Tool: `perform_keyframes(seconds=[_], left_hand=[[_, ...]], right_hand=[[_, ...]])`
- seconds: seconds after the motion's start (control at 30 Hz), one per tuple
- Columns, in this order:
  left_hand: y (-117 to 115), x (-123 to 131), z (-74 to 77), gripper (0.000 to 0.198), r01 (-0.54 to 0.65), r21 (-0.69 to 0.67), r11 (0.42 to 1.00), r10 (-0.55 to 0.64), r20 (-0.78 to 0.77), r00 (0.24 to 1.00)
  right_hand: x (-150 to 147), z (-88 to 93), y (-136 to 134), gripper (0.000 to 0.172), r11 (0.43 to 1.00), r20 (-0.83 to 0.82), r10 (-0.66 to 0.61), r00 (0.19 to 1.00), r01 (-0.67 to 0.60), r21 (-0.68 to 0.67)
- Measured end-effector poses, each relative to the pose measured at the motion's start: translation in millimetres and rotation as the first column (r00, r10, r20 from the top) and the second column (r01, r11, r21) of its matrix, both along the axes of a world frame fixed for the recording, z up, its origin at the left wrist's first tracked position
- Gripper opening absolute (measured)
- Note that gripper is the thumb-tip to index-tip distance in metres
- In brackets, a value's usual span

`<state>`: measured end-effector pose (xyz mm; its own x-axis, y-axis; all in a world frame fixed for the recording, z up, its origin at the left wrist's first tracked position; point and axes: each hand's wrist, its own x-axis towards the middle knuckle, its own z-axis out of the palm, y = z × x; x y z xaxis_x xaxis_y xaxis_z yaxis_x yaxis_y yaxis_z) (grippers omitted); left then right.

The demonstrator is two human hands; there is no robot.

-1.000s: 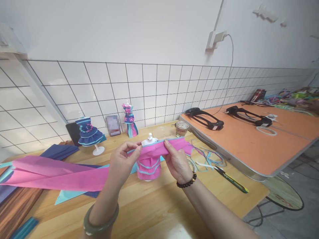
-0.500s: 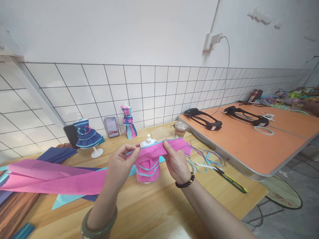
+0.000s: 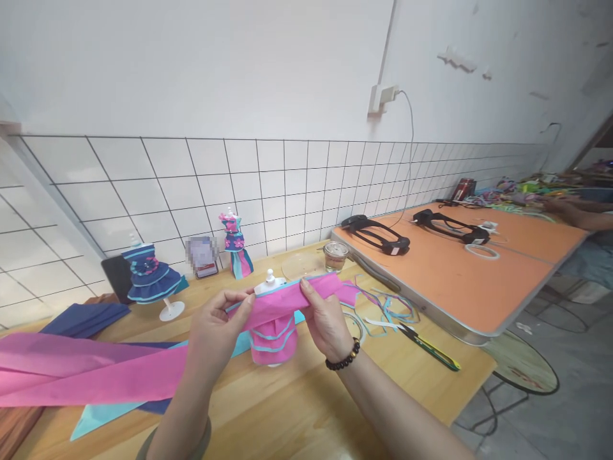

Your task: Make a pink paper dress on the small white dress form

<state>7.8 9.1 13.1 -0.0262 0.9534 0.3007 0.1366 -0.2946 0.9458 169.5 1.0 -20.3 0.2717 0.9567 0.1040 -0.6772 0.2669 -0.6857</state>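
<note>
Between my hands a pink strip [image 3: 272, 305] with a light blue upper edge is stretched across the front of a small white dress form [image 3: 269, 281]. My left hand [image 3: 218, 322] pinches the strip's left end between thumb and fingers. On the right, my right hand [image 3: 325, 316] grips it with the thumb in front, and a loose pink end sticks out past the hand. Below the strip, the form wears a pink tiered skirt [image 3: 274, 348] with light blue bands. The strip hides the form's chest.
Long pink fabric [image 3: 119, 377] lies at left over blue pieces. Behind stand a navy doll dress [image 3: 156, 275] and a second dressed form [image 3: 234, 243]. A glass jar [image 3: 336, 255], thin colored strips [image 3: 390, 306] and a yellow-green cutter [image 3: 433, 348] lie rightward. Black headsets [image 3: 376, 235] rest on an orange table [image 3: 460, 287].
The view has turned slightly to the right, so things appear shifted left. Both hands keep hold of the pink strip across the form. Another person's arm now shows at far right.
</note>
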Motion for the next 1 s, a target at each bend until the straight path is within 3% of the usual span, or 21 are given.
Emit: perform_keyframes(seconds=[0.3,0.53,1.0], left_hand=[[0.3,0.7,-1.0,0.022,-0.011,0.026,1.0,0.012,-0.02,1.0],[3.8,-3.2,-5.7,0.02,-0.012,0.035,0.999,0.014,-0.058,0.998],[5.2,-4.7,-7.7,0.02,0.011,0.011,1.0,-0.01,-0.079,0.997]], right_hand=[[2.1,-2.8,1.5,0.022,0.998,-0.059,0.04,0.997,-0.042,-0.039],[2.8,-4.1,6.6,0.021,1.0,-0.022,-0.016,1.0,0.016,0.011],[4.4,-6.3,11.0,0.025,1.0,-0.036,0.01,0.999,-0.009,0.005]])
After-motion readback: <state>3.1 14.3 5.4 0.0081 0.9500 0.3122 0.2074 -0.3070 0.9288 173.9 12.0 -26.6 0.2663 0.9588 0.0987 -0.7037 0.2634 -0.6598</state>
